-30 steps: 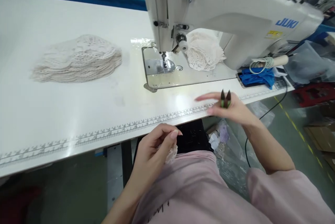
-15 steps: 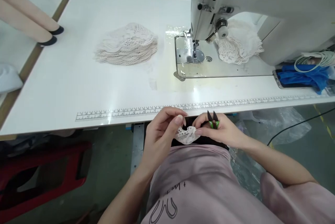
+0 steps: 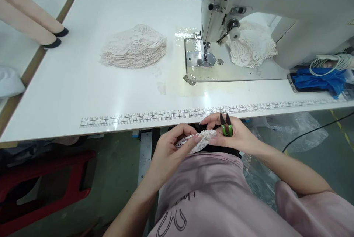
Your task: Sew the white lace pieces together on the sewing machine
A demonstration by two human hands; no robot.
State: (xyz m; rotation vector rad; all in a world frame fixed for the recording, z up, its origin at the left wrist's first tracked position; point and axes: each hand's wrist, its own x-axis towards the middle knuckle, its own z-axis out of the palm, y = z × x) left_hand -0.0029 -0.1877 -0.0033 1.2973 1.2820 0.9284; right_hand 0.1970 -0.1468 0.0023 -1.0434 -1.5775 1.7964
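A small piece of white lace (image 3: 203, 141) is pinched between the thumb and fingers of my left hand (image 3: 171, 152), just off the table's front edge and above my lap. My right hand (image 3: 238, 135) is at the lace's right end, its thumb close against it; whether it grips the lace I cannot tell. Thread snips (image 3: 226, 125) with green handles and dark blades are tucked in my right hand, blades pointing up and away from me. The right index finger is raised above the lace.
A white sewing machine (image 3: 221, 8) stands at the right. A stack of lace pieces (image 3: 135, 48) lies left of its needle, another lace pile (image 3: 251, 47) under its arm. A printed ruler (image 3: 155, 115) runs along the front edge. Phone and blue cloth (image 3: 318, 80) lie far right.
The lace has turned from a curled loop into a flatter, slanted strip, with its right end raised. My right index finger has lifted off it, and my left hand has shifted its hold.
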